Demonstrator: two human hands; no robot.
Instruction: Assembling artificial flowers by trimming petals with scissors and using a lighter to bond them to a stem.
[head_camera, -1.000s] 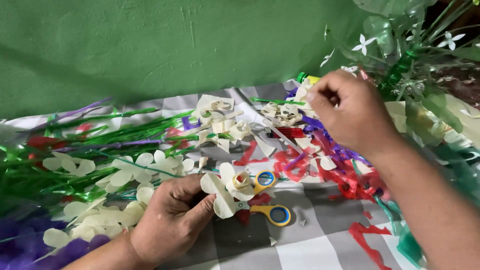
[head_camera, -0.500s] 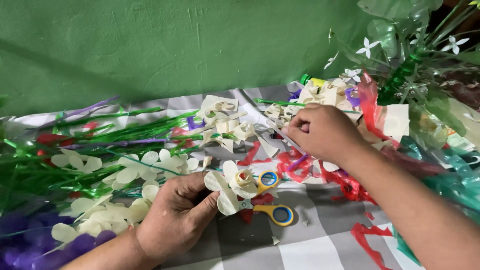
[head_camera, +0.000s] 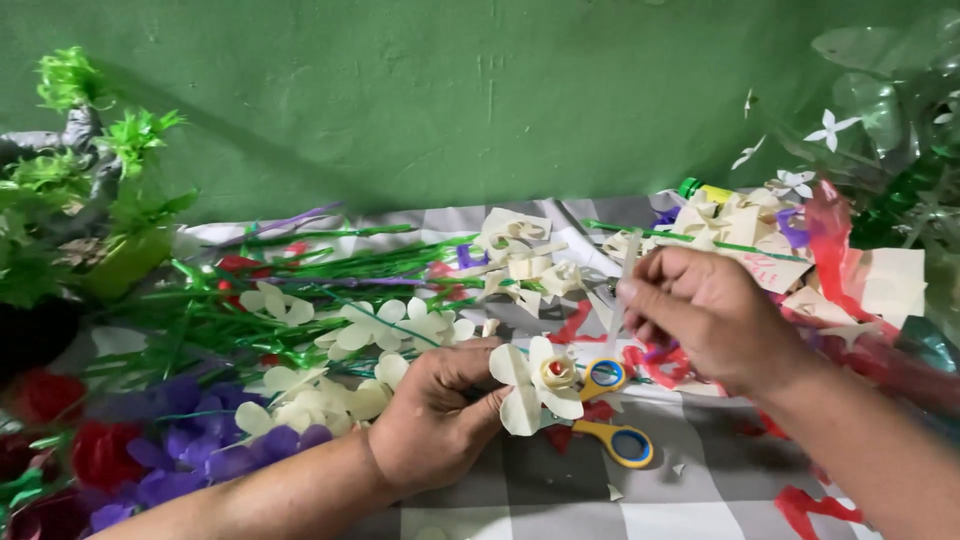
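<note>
- Holding a cream paper flower (head_camera: 538, 384) by its petals, the left hand (head_camera: 440, 415) sits low over the checkered bench (head_camera: 700, 495).
- Right hand (head_camera: 700, 315) pinches a thin pale strip (head_camera: 622, 290), just above the yellow-handled scissors (head_camera: 612, 412).
- Green stems (head_camera: 330, 270) lie piled on the left.

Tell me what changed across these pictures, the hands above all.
The right hand drew back from the far scrap pile toward the person, now pinching a thin pale strip. The left hand kept holding the cream paper flower; the yellow-handled scissors stayed put.
</note>
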